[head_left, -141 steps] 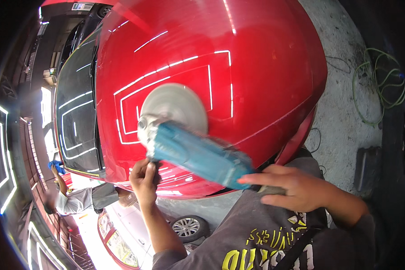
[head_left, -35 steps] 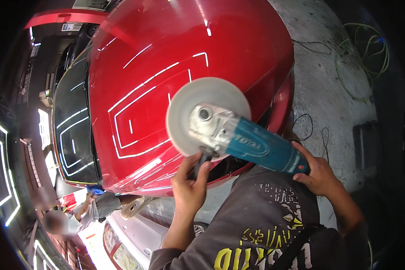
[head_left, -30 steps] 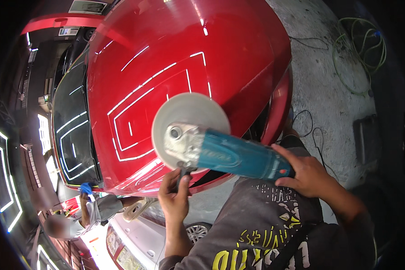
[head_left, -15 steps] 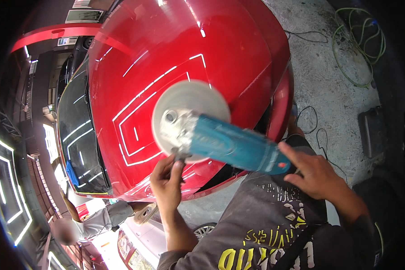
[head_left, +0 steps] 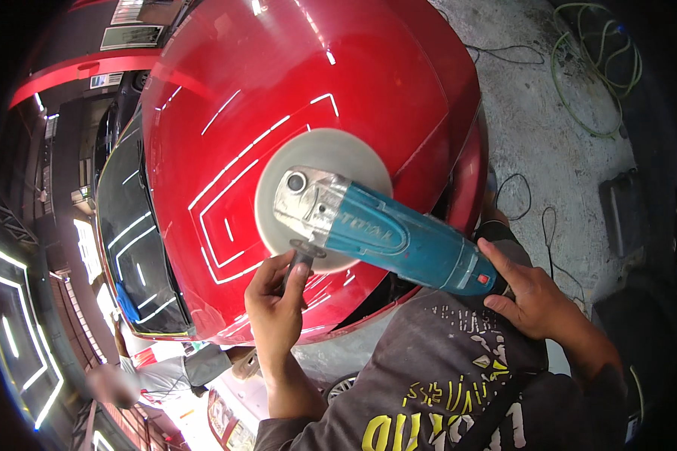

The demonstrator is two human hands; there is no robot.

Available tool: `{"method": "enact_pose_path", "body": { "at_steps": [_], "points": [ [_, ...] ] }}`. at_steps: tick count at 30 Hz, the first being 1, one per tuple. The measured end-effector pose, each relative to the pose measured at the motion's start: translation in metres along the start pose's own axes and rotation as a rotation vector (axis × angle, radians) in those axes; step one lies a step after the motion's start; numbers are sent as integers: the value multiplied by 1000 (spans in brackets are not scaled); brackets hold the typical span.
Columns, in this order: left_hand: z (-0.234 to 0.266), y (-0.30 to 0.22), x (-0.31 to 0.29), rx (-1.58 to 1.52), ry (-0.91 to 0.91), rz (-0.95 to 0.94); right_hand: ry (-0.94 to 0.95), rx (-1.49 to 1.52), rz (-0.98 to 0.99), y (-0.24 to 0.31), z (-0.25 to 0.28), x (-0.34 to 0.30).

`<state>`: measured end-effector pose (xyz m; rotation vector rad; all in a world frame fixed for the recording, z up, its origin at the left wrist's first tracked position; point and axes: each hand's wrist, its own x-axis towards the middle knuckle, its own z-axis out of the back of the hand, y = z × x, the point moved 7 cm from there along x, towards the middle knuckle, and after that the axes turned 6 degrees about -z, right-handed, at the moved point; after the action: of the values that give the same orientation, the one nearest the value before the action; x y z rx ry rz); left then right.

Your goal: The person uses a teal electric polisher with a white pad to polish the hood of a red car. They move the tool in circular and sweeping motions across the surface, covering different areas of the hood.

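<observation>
1. Versus half a second ago: polisher (head_left: 387, 234) sharper, its metal head (head_left: 308, 197) edged toward 1 o'clock; we judge the stroke slowing, the pass unfinished.
2. Pad (head_left: 353, 161) over red hood (head_left: 233, 75); pressure: we cannot tell.
3. Left hand (head_left: 275, 304) pinches side handle (head_left: 301, 263), pad's 7 o'clock.
4. Right hand (head_left: 535, 298) clasps the tail, 4 o'clock.

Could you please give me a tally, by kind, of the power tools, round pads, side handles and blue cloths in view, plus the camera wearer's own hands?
Teal power tool: 1
Pale round pad: 1
Black side handle: 1
Blue cloth: 1
Wearer's hands, left hand and right hand: 2
Total: 6
</observation>
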<state>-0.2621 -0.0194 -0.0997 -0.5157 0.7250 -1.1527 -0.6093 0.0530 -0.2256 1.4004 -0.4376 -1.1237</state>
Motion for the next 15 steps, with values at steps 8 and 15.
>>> {"method": "enact_pose_path", "body": {
  "at_steps": [8, 15],
  "points": [
    [40, 43, -41, -49, -116, 54, 113, -92, 93, 24, -18, 13],
    [70, 87, -75, -110, -205, 82, 223, -186, 123, 53, -39, 25]
  ]
}}
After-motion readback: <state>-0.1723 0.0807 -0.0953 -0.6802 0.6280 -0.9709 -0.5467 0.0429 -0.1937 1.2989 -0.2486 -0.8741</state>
